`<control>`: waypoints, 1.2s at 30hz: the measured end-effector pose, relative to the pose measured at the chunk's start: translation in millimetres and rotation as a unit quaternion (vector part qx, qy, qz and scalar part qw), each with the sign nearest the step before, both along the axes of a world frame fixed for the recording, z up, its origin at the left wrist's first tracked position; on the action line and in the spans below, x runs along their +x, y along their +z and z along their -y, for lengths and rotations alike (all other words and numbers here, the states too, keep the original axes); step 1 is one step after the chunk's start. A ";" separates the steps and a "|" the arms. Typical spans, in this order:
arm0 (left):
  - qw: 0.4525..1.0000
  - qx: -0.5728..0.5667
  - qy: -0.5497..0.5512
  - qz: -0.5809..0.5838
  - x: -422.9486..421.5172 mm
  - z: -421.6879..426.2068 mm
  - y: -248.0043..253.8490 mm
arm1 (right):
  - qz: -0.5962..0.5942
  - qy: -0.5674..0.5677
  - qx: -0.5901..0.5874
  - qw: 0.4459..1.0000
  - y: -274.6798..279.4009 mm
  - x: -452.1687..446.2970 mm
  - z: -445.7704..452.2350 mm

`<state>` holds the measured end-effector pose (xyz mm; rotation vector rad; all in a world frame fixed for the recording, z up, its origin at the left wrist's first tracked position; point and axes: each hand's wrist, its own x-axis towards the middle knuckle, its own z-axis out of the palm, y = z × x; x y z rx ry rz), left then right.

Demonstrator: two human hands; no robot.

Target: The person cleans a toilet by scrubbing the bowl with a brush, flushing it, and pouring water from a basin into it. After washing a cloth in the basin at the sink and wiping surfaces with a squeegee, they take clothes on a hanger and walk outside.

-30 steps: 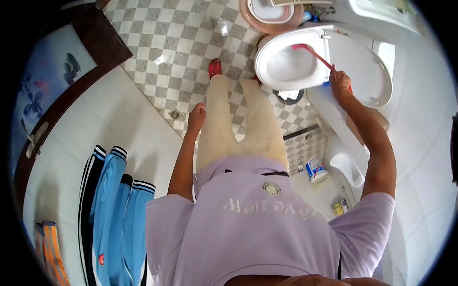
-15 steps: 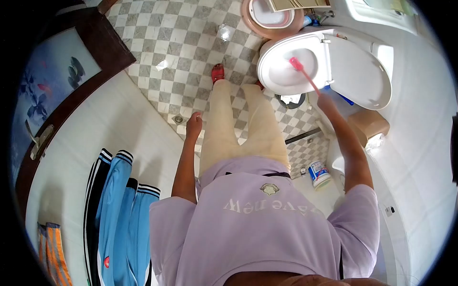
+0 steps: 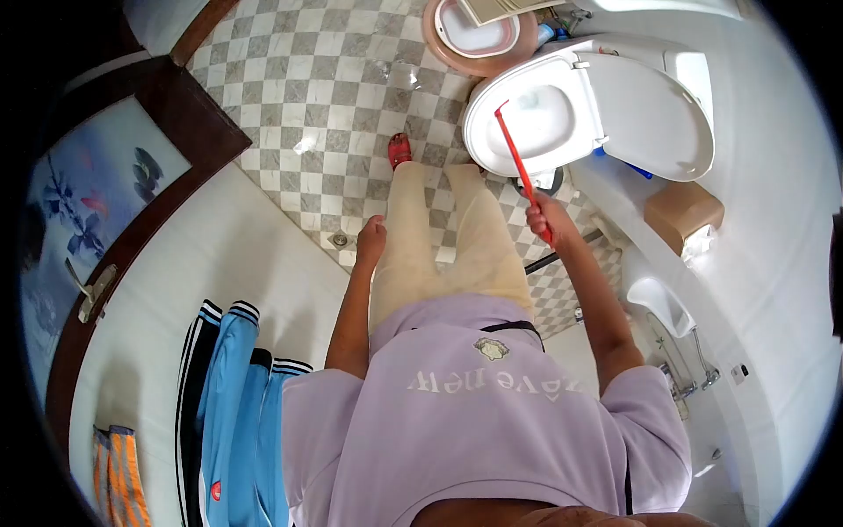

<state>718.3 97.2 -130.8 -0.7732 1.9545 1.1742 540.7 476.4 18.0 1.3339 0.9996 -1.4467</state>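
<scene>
My right hand (image 3: 549, 220) is wrapped around the handle of a red toilet brush (image 3: 516, 160). The brush slants up and left across the front of the white toilet (image 3: 581, 114), its thin bent tip over the bowl opening; whether the tip touches the bowl I cannot tell. Seat lid (image 3: 654, 114) stands raised against the tank. My left hand (image 3: 371, 241) hangs beside my left thigh with its fingers curled and nothing visible in it.
A small bin (image 3: 551, 182) stands beside the toilet; stacked basins (image 3: 490, 60) lie on its other side. A brown tissue box (image 3: 683, 215) is on the right wall. Blue trousers (image 3: 230, 369) and an orange striped towel (image 3: 123, 474) hang left, near a door (image 3: 114, 176).
My right hand has drawn back toward my body, with the brush. The brush's end has moved from the middle of the bowl to its front part. My left hand stays by my thigh.
</scene>
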 end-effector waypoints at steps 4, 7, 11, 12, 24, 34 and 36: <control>1.000 0.004 -0.022 -0.004 -16.7 -6.1 20.5 | -0.040 -0.196 -0.031 0.979 -62.4 -14.9 -32.2; 0.998 -0.011 -0.048 -0.041 -13.2 -0.9 16.9 | -0.050 -0.242 -0.028 0.969 -101.3 -13.0 -43.1; 0.995 -0.022 -0.062 -0.075 -5.6 8.2 -3.2 | -0.098 -0.081 0.001 0.992 -53.8 25.2 -10.2; 0.996 -0.023 -0.068 -0.049 -10.2 6.3 0.5 | -0.122 0.026 0.021 0.992 -42.7 46.5 -13.8; 0.992 -0.028 -0.109 -0.049 -50.6 -14.0 33.1 | -0.202 0.465 0.332 0.796 -49.8 100.5 -80.3; 0.976 -0.065 -0.203 -0.044 -83.9 -37.5 72.5 | -0.185 0.283 0.234 0.911 19.5 106.0 -73.0; 0.971 -0.074 -0.224 -0.037 -89.3 -43.2 70.0 | -0.113 0.169 0.152 0.967 42.3 116.9 -84.5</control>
